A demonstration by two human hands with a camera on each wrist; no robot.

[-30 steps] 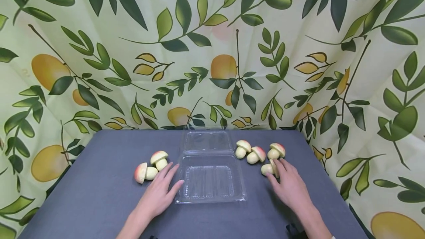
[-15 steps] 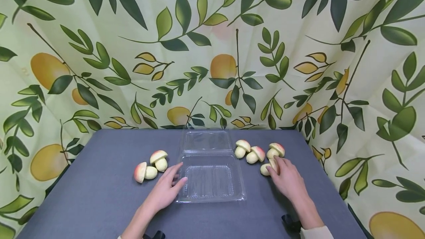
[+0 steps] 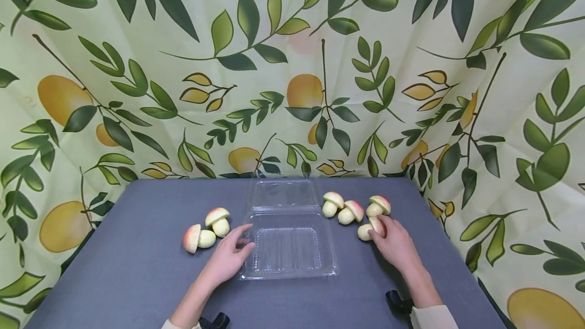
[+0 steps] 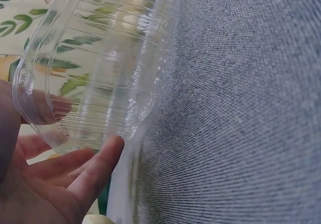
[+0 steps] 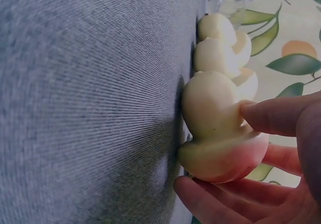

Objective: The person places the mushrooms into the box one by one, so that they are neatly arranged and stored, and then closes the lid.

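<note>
My right hand (image 3: 398,245) grips a toy mushroom (image 5: 210,106) with a cream stem and a pink-red cap. In the right wrist view the thumb lies where stem meets cap, and the fingers go round the cap, which is low over the cloth. A clear plastic clamshell box (image 3: 289,250) lies with its lid (image 3: 285,194) folded back, away from me. My left hand (image 3: 228,255) is at the box's left rim, fingers relaxed and spread. In the left wrist view a fingertip (image 4: 115,143) is right by the box wall, and part of the hand shows through the plastic.
Beyond the right hand lie more toy mushrooms (image 3: 351,212), several in a loose group. Two others, an upright mushroom (image 3: 218,221) and a tipped mushroom (image 3: 198,238), sit left of the box. A leaf-print curtain (image 3: 292,65) borders the grey cloth-covered table (image 3: 137,278).
My right fingers have closed further round the mushroom, which has barely moved. The left hand has shifted slightly right along the box rim, its fingers a little more bent.
</note>
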